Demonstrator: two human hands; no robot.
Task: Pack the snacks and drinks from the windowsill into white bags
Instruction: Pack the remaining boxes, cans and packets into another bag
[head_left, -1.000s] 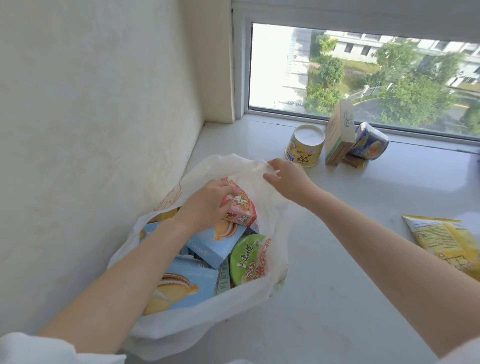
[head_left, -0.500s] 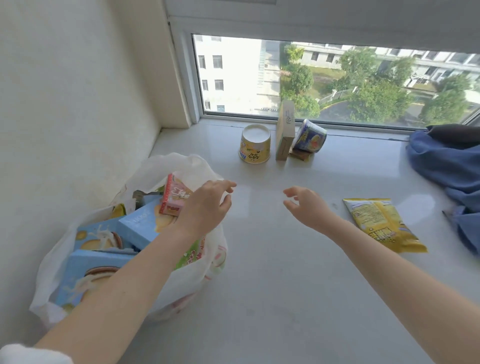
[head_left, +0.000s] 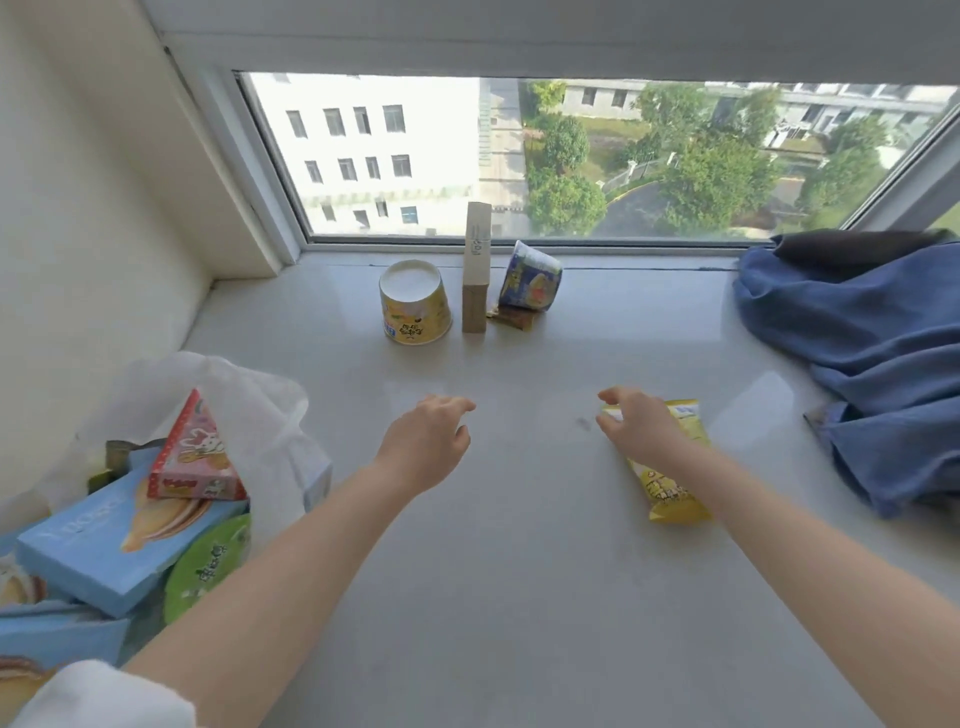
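Observation:
A white bag (head_left: 249, 400) stands at the left of the windowsill (head_left: 519, 545), filled with blue biscuit boxes (head_left: 98, 545), a pink triangular pack (head_left: 192, 457) and a green-lidded cup (head_left: 208, 561). My left hand (head_left: 426, 441) hovers over the sill beside the bag, fingers loosely bent, holding nothing. My right hand (head_left: 636, 428) is over the top end of a yellow snack packet (head_left: 670, 488) lying on the sill, fingers spread; I cannot tell whether it touches. By the glass stand a yellow cup (head_left: 415, 306), an upright beige carton (head_left: 476, 280) and a tipped blue cup (head_left: 530, 278).
A small brown sachet (head_left: 511, 317) lies under the tipped cup. Blue cloth (head_left: 872, 353) is heaped at the right end of the sill. A wall (head_left: 78, 208) closes the left side, with the window frame behind.
Both hands have let go of the bag and swung right. The right hand has reached the yellow packet; the left trails over the sill. The view has turned right too.

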